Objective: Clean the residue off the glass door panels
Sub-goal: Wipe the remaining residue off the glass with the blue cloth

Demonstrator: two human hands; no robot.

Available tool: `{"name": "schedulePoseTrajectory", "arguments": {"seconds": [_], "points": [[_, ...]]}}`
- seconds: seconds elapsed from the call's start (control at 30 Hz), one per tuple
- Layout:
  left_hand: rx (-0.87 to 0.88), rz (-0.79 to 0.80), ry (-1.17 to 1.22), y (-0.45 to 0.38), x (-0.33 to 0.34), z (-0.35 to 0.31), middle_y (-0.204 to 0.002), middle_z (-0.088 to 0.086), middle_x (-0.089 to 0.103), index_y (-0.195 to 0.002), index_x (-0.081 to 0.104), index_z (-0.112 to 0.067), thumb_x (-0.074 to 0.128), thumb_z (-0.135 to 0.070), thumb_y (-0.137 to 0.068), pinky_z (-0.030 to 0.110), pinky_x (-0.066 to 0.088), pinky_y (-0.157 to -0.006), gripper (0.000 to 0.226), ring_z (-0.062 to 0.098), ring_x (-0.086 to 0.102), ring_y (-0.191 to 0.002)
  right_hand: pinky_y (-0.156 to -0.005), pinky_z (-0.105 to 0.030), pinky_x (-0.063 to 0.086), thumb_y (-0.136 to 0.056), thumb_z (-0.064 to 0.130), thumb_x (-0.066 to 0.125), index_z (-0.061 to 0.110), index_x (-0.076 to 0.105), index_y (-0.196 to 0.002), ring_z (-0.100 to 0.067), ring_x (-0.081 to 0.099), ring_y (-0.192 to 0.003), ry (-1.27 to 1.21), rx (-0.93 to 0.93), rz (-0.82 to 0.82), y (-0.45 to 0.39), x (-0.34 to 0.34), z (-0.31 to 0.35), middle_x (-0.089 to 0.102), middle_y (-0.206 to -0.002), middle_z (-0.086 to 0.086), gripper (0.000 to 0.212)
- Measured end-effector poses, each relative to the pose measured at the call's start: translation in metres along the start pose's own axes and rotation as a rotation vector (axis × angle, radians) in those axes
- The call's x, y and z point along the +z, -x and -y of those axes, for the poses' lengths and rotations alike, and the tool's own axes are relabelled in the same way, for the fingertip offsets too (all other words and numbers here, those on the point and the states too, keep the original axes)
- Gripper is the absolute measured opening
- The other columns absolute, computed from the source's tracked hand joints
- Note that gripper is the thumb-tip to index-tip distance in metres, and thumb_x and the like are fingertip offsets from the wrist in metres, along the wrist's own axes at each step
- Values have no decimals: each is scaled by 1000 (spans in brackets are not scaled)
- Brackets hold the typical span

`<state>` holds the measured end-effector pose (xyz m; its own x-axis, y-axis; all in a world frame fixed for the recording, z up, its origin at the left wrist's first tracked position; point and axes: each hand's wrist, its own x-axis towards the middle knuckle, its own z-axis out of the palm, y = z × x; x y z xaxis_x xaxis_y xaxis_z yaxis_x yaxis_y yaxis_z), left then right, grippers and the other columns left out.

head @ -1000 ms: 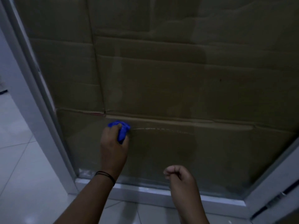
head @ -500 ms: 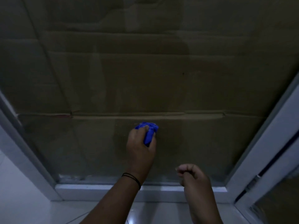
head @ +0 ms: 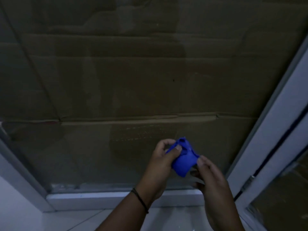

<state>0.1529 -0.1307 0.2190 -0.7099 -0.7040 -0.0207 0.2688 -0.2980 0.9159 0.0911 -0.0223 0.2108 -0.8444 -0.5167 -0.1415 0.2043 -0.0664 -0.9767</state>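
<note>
1. Since half a second ago, the blue cloth (head: 182, 160) has come off the glass door panel (head: 133, 97).
2. Left hand (head: 164, 161) grips it.
3. Right hand (head: 208, 172) pinches its lower edge, just before the pane.

Colours we see at the door

Bright blue cloth (head: 182, 161); brown cardboard (head: 133, 80); white frame (head: 116, 199); black wristband (head: 140, 200), lower centre.

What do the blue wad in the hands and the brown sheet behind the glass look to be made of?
Blue wad: soft cloth, probably matte; it bunches into folds where both hands pinch it. Brown sheet: likely corrugated cardboard, dull finish, with straight creases and flap edges. The dim light leaves both somewhat open.
</note>
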Motion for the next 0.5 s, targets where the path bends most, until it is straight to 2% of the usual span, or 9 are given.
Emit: {"name": "schedulePoseTrajectory", "arguments": {"seconds": [0.1, 0.2, 0.37, 0.43, 0.5], "points": [[-82, 24, 158, 16, -7, -5, -87, 9, 69, -100, 58, -5, 57, -22, -78, 20, 52, -65, 28, 13, 64, -74, -62, -29, 46, -85, 20, 63, 22, 63, -100, -11, 62, -71, 11, -31, 110, 11, 9, 10, 72, -82, 3, 16], [-122, 47, 179, 30, -16, -14, -99, 13, 71, -111, 58, 0, 53, -23, -84, 23, 55, -67, 36, 17, 67, -84, -55, -23, 46, -86, 8, 61, 19, 62, -98, -10, 58, -62, -39, -38, 145, 20, 14, 17, 73, -78, 3, 16], [-132, 93, 256, 48, -32, -31, -122, 18, 64, -127, 51, 0, 49, -30, -90, 40, 56, -86, 48, 29, 63, -112, -62, -30, 51, -88, 4, 56, 12, 62, -101, -18, 65, -74, -213, -13, 173, 31, 18, 22, 73, -89, -3, 17], [-96, 111, 269, 55, -35, -35, -123, 18, 63, -126, 50, -2, 58, -31, -89, 36, 57, -79, 47, 28, 64, -109, -62, -28, 56, -88, 3, 54, 9, 62, -100, -18, 68, -78, -300, 16, 178, 35, 20, 23, 73, -90, -6, 15], [-52, 78, 237, 61, -38, -37, -117, 17, 67, -121, 51, -2, 68, -24, -83, 30, 56, -72, 47, 26, 68, -100, -60, -27, 57, -88, 1, 52, 7, 60, -96, -18, 69, -74, -368, 45, 178, 39, 21, 25, 73, -86, -8, 13]]}}
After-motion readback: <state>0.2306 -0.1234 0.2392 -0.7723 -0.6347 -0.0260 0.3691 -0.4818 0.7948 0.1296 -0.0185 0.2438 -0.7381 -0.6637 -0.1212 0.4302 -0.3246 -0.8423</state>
